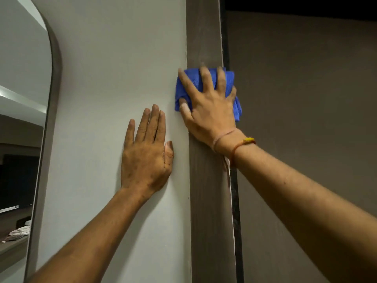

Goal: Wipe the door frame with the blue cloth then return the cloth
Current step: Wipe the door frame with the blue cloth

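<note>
Two bare forearms reach up from the near edge toward a wall, one from the lower left and one from the lower right. The left hand (145, 158) lies flat on the pale wall (114, 78), palm down, its four fingers straight and close together, the thumb lying alongside toward the frame; it holds nothing. Just to its right and a little higher, the right hand (208, 108) presses one blue cloth (229, 77) against the brown door frame (204, 33), a single upright strip. Its fingers are spread wide over the cloth, three pointing up across the top, the thumb angled left at the frame's edge, the little finger hooked around the right side. The cloth is bunched under the palm, with a fold hanging down at the right past the frame's edge. Thread bands (234, 142) circle the right wrist, one carrying a yellow bit. Right of the frame runs a dark gap, then the brown door (306, 99). At far left stands one arched mirror (24, 99) with a grey rim, reflecting a dim room.
</note>
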Demonstrator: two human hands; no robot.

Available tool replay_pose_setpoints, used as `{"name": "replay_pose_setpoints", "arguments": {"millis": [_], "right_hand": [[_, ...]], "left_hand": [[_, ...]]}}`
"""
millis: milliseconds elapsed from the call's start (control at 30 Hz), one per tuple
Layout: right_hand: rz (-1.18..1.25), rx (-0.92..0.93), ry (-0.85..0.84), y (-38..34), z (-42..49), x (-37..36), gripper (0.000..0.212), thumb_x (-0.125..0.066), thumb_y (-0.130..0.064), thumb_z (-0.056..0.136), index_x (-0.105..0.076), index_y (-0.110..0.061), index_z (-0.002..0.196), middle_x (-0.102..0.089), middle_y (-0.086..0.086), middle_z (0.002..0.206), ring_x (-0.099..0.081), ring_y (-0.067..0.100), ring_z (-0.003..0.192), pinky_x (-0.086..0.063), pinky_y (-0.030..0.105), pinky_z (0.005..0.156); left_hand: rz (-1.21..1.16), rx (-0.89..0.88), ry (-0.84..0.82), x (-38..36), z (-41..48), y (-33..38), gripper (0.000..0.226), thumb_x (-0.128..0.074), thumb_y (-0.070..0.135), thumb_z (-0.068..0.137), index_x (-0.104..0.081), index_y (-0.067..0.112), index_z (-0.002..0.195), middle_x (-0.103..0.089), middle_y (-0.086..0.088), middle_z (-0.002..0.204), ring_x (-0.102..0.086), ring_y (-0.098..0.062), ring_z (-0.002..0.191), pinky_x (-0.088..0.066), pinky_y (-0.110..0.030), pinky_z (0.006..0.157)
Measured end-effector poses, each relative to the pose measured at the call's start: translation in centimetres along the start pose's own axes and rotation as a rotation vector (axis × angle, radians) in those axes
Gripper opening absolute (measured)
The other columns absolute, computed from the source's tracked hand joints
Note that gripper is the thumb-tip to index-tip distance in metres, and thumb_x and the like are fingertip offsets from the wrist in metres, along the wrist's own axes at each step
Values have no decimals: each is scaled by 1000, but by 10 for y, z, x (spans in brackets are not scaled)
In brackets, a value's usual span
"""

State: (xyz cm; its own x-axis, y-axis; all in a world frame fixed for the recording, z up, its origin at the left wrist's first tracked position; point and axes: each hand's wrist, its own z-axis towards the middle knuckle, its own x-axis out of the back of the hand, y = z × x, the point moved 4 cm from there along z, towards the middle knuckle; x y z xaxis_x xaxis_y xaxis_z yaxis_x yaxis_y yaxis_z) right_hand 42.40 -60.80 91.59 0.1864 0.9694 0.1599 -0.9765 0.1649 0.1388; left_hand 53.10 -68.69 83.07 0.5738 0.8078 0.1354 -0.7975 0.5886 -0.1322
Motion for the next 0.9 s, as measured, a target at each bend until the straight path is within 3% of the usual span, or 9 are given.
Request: {"name": "replay_pose_setpoints", "arguments": {"millis": [100,300,433,600,767,900], "right_hand": [[-2,-7,49,-2,-2,-3,61,-38,-45,92,-12,-34,146,-12,11,157,0,41,142,-8,72,107],[-22,5,68,-18,-114,-22,61,-34,-49,88,-20,-32,145,-23,14,155,-12,43,141,-14,70,104],[-30,59,27,-10,-81,-16,64,-39,-48,87,-17,-34,145,-17,12,156,-7,43,142,-13,73,104],[-35,-20,29,-5,-14,-8,63,-40,-46,90,-12,-34,146,-9,11,158,1,42,142,-8,73,106],[-6,-16,84,-16,-84,-19,65,-39,-47,87,-15,-33,145,-15,12,157,-5,42,142,-12,71,105],[-45,41,26,-16,-109,-22,65,-40,-49,85,-21,-33,144,-23,13,155,-13,43,140,-18,73,102]], "left_hand": [[-6,-2,4,-1,-2,0,63,-14,36,91,1,12,147,-1,-8,158,3,-19,145,-2,-44,120],[-14,0,-4,-2,-8,-2,62,-12,38,92,3,14,147,3,-6,159,6,-19,145,-1,-44,120],[-5,-6,-19,-1,-8,-2,62,-15,37,92,4,14,147,3,-7,159,6,-19,145,0,-43,120],[5,0,-21,-2,-8,-2,62,-16,36,93,3,13,147,2,-8,158,5,-20,146,-1,-44,120],[-9,-11,-22,-2,-9,-3,62,-16,36,93,3,13,147,3,-8,159,6,-20,146,-1,-44,120],[-4,-19,-21,-2,-9,-4,63,-13,38,92,5,14,147,4,-7,159,7,-20,145,0,-44,120]]}}
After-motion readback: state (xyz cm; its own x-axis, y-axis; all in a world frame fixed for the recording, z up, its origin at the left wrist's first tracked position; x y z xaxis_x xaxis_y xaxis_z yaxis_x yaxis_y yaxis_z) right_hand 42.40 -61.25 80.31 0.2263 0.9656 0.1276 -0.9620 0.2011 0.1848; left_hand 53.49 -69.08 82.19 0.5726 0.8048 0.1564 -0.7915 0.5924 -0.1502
